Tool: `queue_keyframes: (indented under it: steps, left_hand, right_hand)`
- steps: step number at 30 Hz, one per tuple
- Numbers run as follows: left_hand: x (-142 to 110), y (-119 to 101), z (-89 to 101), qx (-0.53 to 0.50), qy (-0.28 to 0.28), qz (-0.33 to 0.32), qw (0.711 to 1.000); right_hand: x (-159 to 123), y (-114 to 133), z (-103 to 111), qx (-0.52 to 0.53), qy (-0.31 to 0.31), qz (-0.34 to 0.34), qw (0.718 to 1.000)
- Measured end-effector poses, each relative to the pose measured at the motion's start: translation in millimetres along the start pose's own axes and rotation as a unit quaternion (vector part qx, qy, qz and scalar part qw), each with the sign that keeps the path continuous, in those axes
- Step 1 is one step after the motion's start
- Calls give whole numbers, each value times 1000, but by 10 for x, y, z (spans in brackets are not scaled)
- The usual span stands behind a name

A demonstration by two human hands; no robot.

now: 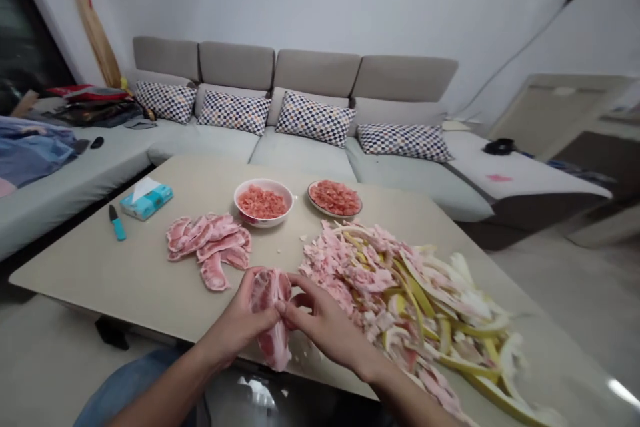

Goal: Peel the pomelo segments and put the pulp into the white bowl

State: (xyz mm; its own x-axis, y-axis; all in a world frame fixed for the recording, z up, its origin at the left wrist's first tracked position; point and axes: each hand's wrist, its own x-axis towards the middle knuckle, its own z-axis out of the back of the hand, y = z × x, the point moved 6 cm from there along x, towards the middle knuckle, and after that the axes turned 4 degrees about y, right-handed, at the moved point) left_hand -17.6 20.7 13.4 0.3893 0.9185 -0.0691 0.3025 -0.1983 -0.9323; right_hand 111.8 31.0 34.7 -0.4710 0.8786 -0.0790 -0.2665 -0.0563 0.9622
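Observation:
A chunk of pink pomelo [273, 340], its pale membrane still on, is held upright at the table's front edge. My left hand [245, 313] wraps round its left side, thumb across the front. From the right, my right hand [317, 313] pinches at the membrane near the middle with thumb and fingers. Just beyond lie several unpeeled pomelo segments [213, 243] in a loose pile. Behind them stand a white bowl [241, 215] and a dark-rimmed plate [320, 208], both heaped with peeled pink flesh.
A large heap of yellow-white peel and pink membrane scraps [400, 287] covers the table's right side. At left are a blue tissue pack [147, 200] and a knife with a turquoise handle [117, 223]. A grey sofa [305, 153] runs behind the table [150, 267].

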Motion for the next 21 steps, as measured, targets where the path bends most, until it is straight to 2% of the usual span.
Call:
queue_keyframes:
  steps: [3,7,12,18,21]
  left_hand:
    - [85,25,-111,27,9,9,1000]
    - [212,86,-149,79,-4,39,996]
    - [322,129,-174,121,-45,33,991]
    - [323,69,-154,132,-46,34,990]
    - [309,28,-128,116,-35,26,992]
  right_hand:
    - [0,21,154,-35,-39,16,998]
    - [27,-18,296,-83,-66,25,994]
    - [65,-75,304,-118,-88,29,989]
    - [54,-24,293,-118,-119,60,984]
    - [39,21,291,-107,-114,73,985]
